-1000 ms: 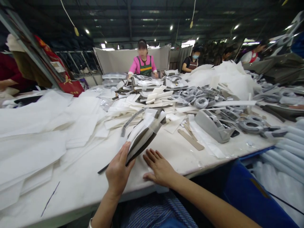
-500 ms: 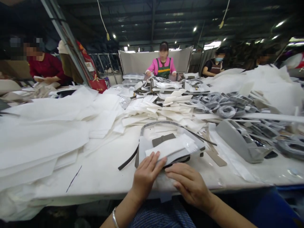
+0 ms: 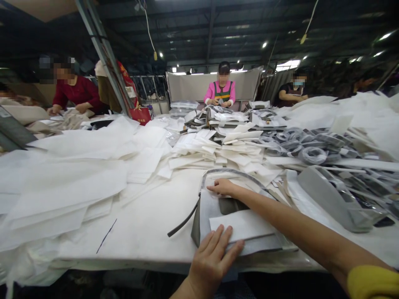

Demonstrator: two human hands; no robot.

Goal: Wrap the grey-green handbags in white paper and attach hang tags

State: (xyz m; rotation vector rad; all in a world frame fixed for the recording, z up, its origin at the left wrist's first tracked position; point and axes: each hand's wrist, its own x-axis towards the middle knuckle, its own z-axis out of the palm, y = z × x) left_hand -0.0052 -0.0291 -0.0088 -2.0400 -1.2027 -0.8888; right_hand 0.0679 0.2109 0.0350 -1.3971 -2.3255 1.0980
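A flat grey bag (image 3: pixel 205 207) lies on the white table near its front edge, with a white sheet (image 3: pixel 243 226) on top and a thin arched handle (image 3: pixel 232 172) at its far end. A dark strap (image 3: pixel 183 220) trails from its left side. My left hand (image 3: pixel 212 257) rests open, fingers spread over the near edge of the bag and the white sheet. Stretched forward, my right hand (image 3: pixel 222 187) lies with its fingers on the bag's far edge, just under the handle.
A grey tape dispenser (image 3: pixel 330 199) stands right of the bag, with grey rolls (image 3: pixel 311 153) behind it. White sheets (image 3: pixel 62 182) cover the left and white strips (image 3: pixel 218 153) the middle. Across the table work people in pink (image 3: pixel 222 91), red (image 3: pixel 77 93) and black (image 3: pixel 293 93).
The bag, held up in my left hand, was laid flat. My right hand has slid from its near edge to its far edge. The view has swung left.
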